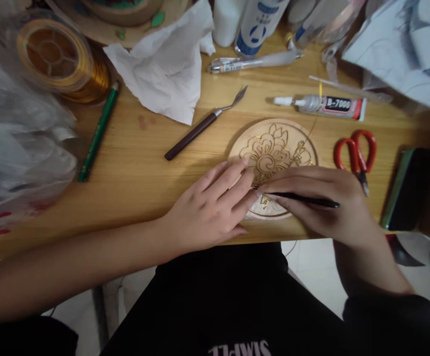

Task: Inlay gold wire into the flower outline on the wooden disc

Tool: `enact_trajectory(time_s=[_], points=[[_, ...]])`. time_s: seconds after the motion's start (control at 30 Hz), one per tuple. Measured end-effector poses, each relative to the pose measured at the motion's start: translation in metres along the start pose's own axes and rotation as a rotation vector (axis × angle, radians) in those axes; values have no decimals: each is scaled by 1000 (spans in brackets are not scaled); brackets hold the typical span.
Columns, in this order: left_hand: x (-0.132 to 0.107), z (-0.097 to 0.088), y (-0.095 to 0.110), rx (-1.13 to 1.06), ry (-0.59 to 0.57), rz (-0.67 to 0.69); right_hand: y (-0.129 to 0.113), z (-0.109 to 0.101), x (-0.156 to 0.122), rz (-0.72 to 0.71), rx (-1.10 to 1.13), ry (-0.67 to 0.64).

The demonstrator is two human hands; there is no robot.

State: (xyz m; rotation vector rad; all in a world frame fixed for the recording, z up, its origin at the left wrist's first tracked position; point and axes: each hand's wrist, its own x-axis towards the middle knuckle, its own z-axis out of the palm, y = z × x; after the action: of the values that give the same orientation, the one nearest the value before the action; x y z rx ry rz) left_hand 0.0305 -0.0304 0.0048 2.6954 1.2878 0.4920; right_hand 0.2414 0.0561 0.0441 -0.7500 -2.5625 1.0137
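Wooden disc, one; right hand grips one black tool, left hand loosely spread over disc.

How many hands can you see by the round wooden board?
2. The left hand rests over the board at lower left; the right hand, at lower right, holds a thin black tool. No others show.
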Motion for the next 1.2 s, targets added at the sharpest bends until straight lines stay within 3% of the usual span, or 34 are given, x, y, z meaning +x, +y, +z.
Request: enact_trajectory(time_s=[0.2,0.5,0.73,0.93,1.1,1.2], points=[[1,1,0,-19,-5,-4,-10,16,-9,73,-55,158],[0,2,-1,-14,38,7,-19,29,-20,96,-97,222],[-1,5,-3,-10,75,54,-23,37,-38,215,23,592],[0,3,-3,23,60,71,-23,45,-49,283,-18,748],[0,-4,-3,97,192,135,-24,63,-53,377,-3,895],[3,-12,-6,120,211,105,-25,72,-53,377,7,948]])
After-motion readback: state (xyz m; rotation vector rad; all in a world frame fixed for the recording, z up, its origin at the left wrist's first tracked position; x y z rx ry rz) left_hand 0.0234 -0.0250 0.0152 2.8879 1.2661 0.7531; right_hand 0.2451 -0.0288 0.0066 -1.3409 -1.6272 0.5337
